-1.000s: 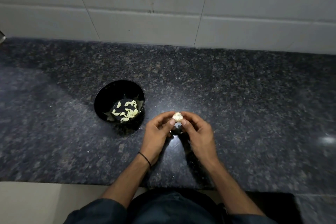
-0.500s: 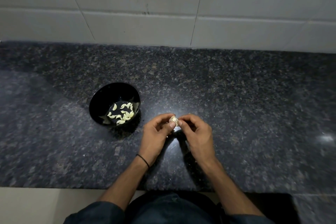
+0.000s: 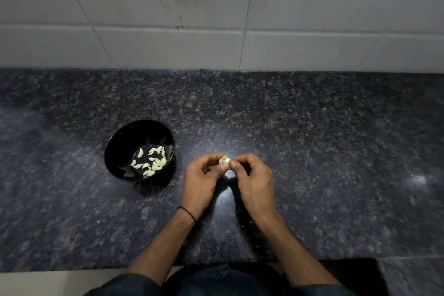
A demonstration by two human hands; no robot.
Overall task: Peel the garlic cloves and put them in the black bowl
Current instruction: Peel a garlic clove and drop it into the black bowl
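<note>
A small pale piece of garlic (image 3: 224,159) is pinched between the fingertips of both hands, just above the dark granite counter. My left hand (image 3: 201,181) holds it from the left with thumb and curled fingers. My right hand (image 3: 253,181) pinches it from the right. To their left stands the black bowl (image 3: 113,151), upright, with several peeled cloves (image 3: 151,162) lying in its bottom. Most of the garlic piece is hidden by the fingertips.
The speckled granite counter (image 3: 312,151) runs the full width, ending at a white tiled wall (image 3: 216,31) behind. Its front edge lies just before my body. A bright light reflection sits on the stone between my wrists.
The camera has tilted up a little, so the bowl and hands sit lower in the frame. Both hands keep working the same garlic piece; the fingertips have shifted slightly on it.
</note>
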